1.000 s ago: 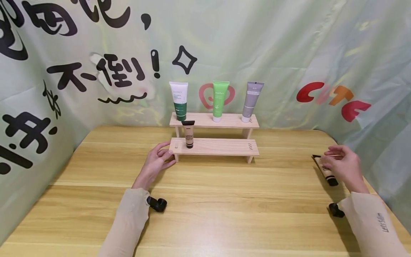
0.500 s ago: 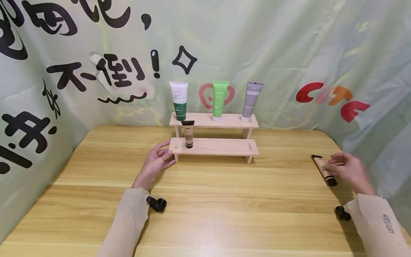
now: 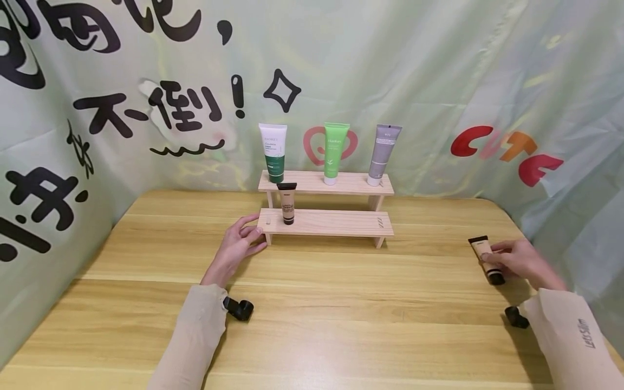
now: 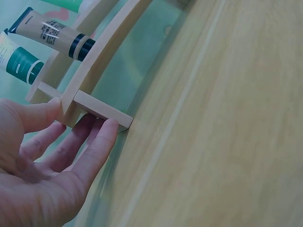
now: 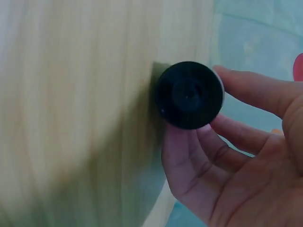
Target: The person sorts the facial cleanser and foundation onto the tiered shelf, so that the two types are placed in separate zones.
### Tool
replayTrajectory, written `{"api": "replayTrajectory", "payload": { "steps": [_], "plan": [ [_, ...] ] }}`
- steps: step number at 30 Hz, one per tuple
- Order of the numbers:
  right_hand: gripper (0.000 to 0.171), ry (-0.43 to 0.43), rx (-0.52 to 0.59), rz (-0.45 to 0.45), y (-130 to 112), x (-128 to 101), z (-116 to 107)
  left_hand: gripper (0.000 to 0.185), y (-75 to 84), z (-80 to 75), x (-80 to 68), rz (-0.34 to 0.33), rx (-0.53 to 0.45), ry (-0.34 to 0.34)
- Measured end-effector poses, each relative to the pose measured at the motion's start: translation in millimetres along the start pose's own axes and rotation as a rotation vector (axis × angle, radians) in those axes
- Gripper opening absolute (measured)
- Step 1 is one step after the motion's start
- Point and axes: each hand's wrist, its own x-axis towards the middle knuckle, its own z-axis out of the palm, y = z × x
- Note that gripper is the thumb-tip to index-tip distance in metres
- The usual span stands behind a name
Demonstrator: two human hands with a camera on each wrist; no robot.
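My right hand (image 3: 524, 262) holds a beige squeeze tube (image 3: 485, 253) between thumb and fingers, low over the table's right side. Its round black cap (image 5: 189, 94) faces the camera in the right wrist view. At the left end of a two-tier wooden stand (image 3: 331, 223), my left hand (image 3: 233, 250) grips the lower step, thumb at the board's end and fingertips against the leg (image 4: 104, 111). A smaller beige tube (image 3: 288, 205) with a black cap stands cap-down on that lower step, near its left end.
Along the upper step stand a white-and-green tube (image 3: 274, 153), a bright green tube (image 3: 336, 154) and a greyish-purple tube (image 3: 384, 154). A printed cloth (image 3: 414, 65) hangs right behind the wooden table (image 3: 351, 325) and along its sides.
My right hand first drew back slightly from the beige tube, then closed around it. The tube has shifted a little to the left. My left hand stays at the stand.
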Motion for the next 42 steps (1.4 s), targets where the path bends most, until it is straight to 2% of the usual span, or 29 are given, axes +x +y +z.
{"api": "replayTrajectory", "payload": {
  "steps": [5,8,34,42],
  "plan": [
    [0.066,-0.025,0.094,0.032,-12,2,5,0.049,-0.1,-0.4,-0.1,0.002,0.005,0.002],
    [0.072,-0.010,0.106,0.018,-20,3,6,0.049,-1.1,-1.1,0.0,0.003,0.004,0.007],
    [0.059,0.035,0.327,-0.129,-94,16,38,0.049,-3.2,-0.9,0.1,0.018,0.008,0.009],
    [0.063,0.071,0.383,-0.157,-122,18,50,0.049,-1.7,-0.3,0.0,0.023,0.003,0.001]
  ]
}}
